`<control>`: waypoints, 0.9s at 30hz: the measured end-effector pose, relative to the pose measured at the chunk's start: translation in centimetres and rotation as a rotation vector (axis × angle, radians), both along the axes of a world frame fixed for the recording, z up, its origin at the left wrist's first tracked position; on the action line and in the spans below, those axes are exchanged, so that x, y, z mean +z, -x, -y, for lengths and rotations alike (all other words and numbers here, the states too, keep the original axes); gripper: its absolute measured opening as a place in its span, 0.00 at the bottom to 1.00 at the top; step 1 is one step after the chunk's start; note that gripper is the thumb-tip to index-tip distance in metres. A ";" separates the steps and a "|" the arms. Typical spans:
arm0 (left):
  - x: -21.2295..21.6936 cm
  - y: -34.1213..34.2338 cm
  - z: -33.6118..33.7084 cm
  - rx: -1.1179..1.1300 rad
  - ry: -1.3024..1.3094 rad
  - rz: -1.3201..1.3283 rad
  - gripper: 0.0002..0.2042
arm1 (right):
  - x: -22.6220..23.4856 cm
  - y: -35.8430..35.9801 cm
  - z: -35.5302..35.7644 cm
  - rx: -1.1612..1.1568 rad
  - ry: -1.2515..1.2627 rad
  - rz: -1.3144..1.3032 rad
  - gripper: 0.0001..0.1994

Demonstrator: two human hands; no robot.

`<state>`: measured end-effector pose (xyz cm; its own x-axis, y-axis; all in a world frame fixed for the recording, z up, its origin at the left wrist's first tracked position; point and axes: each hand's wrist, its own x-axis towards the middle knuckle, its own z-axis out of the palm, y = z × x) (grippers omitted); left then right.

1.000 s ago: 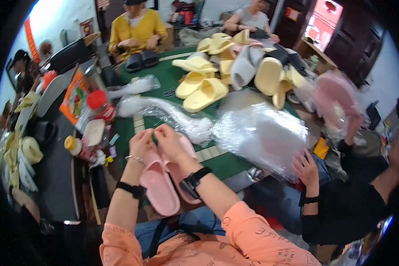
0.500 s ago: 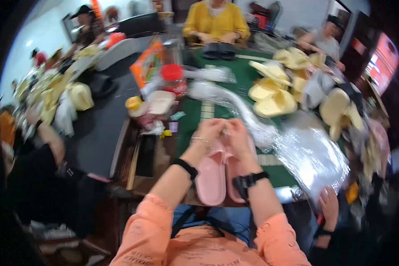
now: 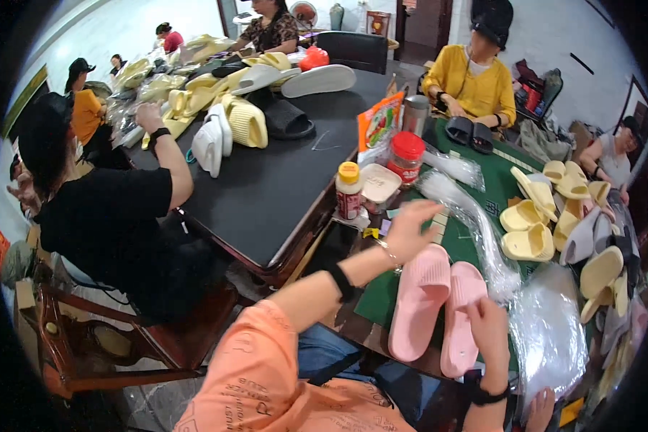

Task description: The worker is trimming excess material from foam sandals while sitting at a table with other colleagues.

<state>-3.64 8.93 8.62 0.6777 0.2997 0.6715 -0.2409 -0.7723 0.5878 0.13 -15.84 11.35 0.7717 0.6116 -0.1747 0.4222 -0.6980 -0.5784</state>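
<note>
Two pink slippers lie side by side on the green table [image 3: 504, 180] in front of me, the left slipper [image 3: 419, 302] and the right slipper [image 3: 462, 317]. My right hand [image 3: 488, 327] rests on the right slipper's near end, fingers on its sole. My left hand [image 3: 409, 229] is lifted just above the left slipper's toe, fingers spread, holding nothing. A clear plastic bag [image 3: 475, 230] lies stretched beside the slippers.
Yellow slippers [image 3: 529, 227] and more clear bags [image 3: 554, 331] lie to the right. A red-lidded jar [image 3: 406, 157], a yellow-capped bottle [image 3: 349, 191] and a white tub [image 3: 379, 187] stand at the black table [image 3: 266, 180]. Several people sit around both tables.
My head has turned left, so the black table and the person in black fill the view. My left hand has lifted off the pink slippers; the right stays on them.
</note>
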 end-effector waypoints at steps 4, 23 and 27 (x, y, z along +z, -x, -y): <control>6.8 6.0 -10.2 0.420 -0.089 0.252 0.11 | -2.6 1.0 3.1 0.406 -0.235 0.067 0.13; 10.0 -8.2 -2.4 0.442 -0.091 -0.061 0.21 | -2.3 -10.1 10.2 -0.458 -0.434 0.431 0.24; 9.4 -5.1 -4.5 0.436 -0.161 0.005 0.20 | -5.2 -12.8 15.0 -0.637 -0.297 0.442 0.27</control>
